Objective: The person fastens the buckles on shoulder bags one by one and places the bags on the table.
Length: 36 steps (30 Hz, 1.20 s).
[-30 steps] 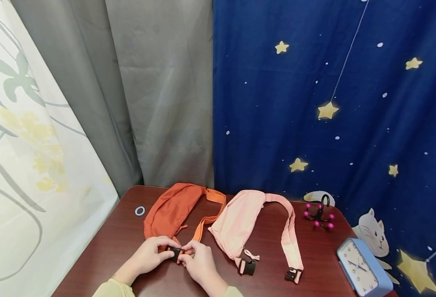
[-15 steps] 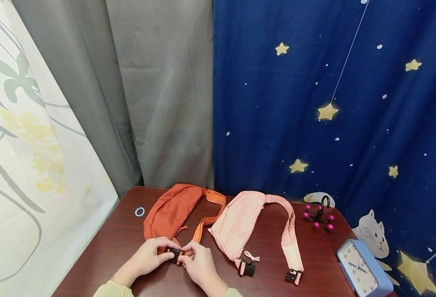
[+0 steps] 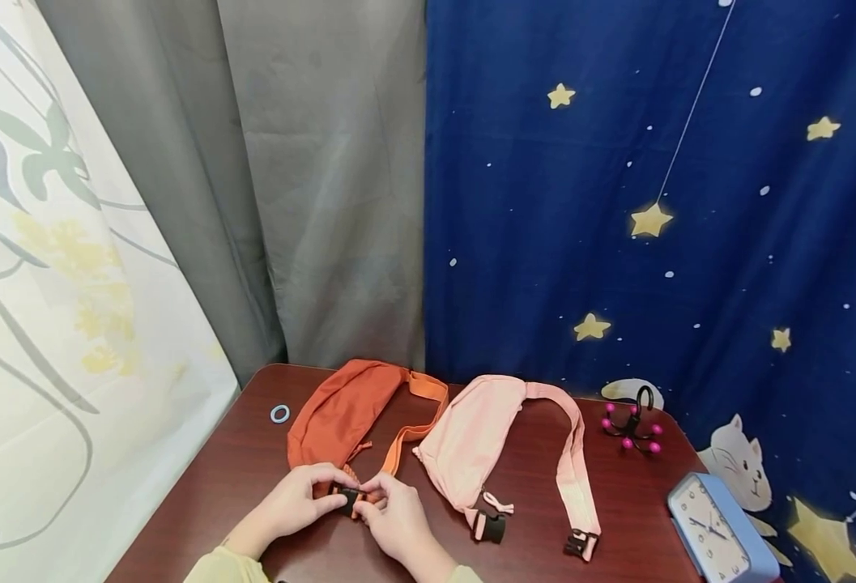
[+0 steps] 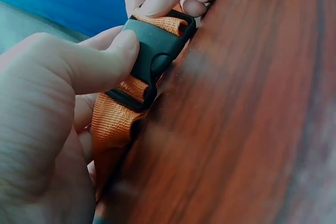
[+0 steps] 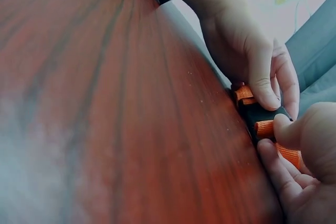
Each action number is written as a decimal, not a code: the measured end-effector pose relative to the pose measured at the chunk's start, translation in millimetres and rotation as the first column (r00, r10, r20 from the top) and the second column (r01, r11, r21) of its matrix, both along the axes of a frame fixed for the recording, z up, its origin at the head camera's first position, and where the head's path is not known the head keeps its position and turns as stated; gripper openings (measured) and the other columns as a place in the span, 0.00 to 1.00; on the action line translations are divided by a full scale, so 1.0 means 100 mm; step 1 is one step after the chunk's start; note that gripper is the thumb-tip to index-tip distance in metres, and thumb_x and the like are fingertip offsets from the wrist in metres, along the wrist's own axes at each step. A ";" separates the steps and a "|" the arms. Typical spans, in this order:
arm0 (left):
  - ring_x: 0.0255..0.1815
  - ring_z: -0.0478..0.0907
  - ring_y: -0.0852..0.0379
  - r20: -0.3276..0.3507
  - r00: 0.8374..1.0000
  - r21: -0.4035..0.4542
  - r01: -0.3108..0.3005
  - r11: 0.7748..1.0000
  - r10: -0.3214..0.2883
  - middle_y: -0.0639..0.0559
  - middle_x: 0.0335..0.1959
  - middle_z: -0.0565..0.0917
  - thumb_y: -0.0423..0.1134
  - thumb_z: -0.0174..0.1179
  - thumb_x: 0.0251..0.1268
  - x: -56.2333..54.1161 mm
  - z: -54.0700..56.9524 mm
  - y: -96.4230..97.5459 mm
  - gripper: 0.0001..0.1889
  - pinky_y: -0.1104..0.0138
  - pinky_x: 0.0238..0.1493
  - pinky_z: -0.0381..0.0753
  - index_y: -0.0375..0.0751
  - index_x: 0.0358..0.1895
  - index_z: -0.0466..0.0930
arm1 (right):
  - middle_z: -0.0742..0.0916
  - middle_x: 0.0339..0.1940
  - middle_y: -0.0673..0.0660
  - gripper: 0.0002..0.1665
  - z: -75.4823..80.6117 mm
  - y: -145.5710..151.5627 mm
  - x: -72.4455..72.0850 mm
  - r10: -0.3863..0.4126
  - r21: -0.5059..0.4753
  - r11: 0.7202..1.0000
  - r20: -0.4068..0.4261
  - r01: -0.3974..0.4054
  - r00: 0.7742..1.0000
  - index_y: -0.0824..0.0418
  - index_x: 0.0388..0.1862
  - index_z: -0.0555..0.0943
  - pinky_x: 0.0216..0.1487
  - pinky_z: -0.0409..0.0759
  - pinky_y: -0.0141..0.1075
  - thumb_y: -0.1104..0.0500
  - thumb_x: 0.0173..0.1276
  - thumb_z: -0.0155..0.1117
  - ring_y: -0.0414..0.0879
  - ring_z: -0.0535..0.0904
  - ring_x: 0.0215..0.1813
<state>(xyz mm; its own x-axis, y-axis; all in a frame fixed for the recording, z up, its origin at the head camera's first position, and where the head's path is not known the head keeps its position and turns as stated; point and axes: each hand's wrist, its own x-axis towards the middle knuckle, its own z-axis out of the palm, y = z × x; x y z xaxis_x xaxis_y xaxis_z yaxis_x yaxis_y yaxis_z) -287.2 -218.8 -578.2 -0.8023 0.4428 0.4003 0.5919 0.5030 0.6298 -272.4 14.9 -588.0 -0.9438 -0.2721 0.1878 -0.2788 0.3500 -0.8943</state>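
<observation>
An orange waist bag (image 3: 343, 413) lies on the dark red wooden table. Its black side-release buckle (image 4: 152, 48) has orange strap (image 4: 113, 121) looped through both ends, and the two halves sit together. My left hand (image 3: 292, 500) pinches the buckle, thumb on its upper face, in the left wrist view. At the other end, my right hand (image 3: 398, 514) pinches the buckle's edge and strap between thumb and fingers. Both hands keep it close to the tabletop at the table's near side; the fingers hide part of it.
A pink waist bag (image 3: 467, 437) lies to the right, its buckle halves (image 3: 489, 528) apart. Farther right are a black hook rack with pink balls (image 3: 632, 429) and a blue clock (image 3: 722, 530). A blue ring (image 3: 279, 414) lies at left. Curtains hang behind.
The head view has shifted slightly, so everything sits a little farther right. Both hands keep their hold on the buckle with hardly any visible movement.
</observation>
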 end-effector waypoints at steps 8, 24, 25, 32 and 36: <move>0.45 0.84 0.65 0.001 0.998 -0.032 0.060 0.998 -0.060 0.62 0.45 0.92 0.43 0.74 0.73 0.01 0.10 0.06 0.08 0.69 0.48 0.83 0.58 0.51 0.91 | 0.92 0.39 0.43 0.08 0.03 0.05 0.02 0.014 0.029 1.000 -0.019 -0.013 1.000 0.50 0.47 0.88 0.33 0.81 0.26 0.53 0.74 0.78 0.26 0.82 0.31; 0.43 0.81 0.63 -0.300 0.954 -0.160 -0.078 0.984 0.027 0.62 0.40 0.88 0.46 0.75 0.71 0.08 0.32 0.64 0.14 0.56 0.57 0.85 0.57 0.57 0.90 | 0.92 0.56 0.60 0.13 0.46 0.68 0.07 0.057 0.131 0.991 -0.207 -0.030 0.977 0.57 0.55 0.88 0.39 0.85 0.29 0.51 0.80 0.70 0.29 0.85 0.37; 0.45 0.83 0.63 -0.307 0.951 -0.155 -0.070 0.985 0.019 0.61 0.42 0.89 0.45 0.75 0.71 0.09 0.33 0.69 0.15 0.55 0.58 0.86 0.57 0.59 0.90 | 0.92 0.56 0.60 0.13 0.49 0.75 0.07 0.055 0.136 0.990 -0.219 -0.025 0.974 0.57 0.54 0.88 0.39 0.85 0.29 0.50 0.80 0.70 0.29 0.86 0.37; 0.57 0.87 0.58 -0.277 0.958 -0.166 0.033 0.986 -0.079 0.56 0.56 0.91 0.45 0.72 0.75 0.11 0.43 1.10 0.22 0.57 0.60 0.87 0.53 0.69 0.85 | 0.95 0.42 0.52 0.11 0.61 1.43 0.03 0.011 0.169 0.985 -0.273 0.036 0.962 0.57 0.54 0.89 0.37 0.88 0.31 0.54 0.79 0.73 0.33 0.89 0.34; 0.60 0.86 0.58 -0.254 0.958 -0.181 0.092 0.979 -0.136 0.55 0.57 0.91 0.45 0.70 0.76 0.10 0.45 1.35 0.23 0.56 0.64 0.86 0.52 0.71 0.83 | 0.94 0.42 0.49 0.09 0.62 1.88 0.02 -0.032 0.188 0.978 -0.292 0.090 0.956 0.53 0.53 0.89 0.35 0.86 0.31 0.56 0.76 0.76 0.31 0.86 0.32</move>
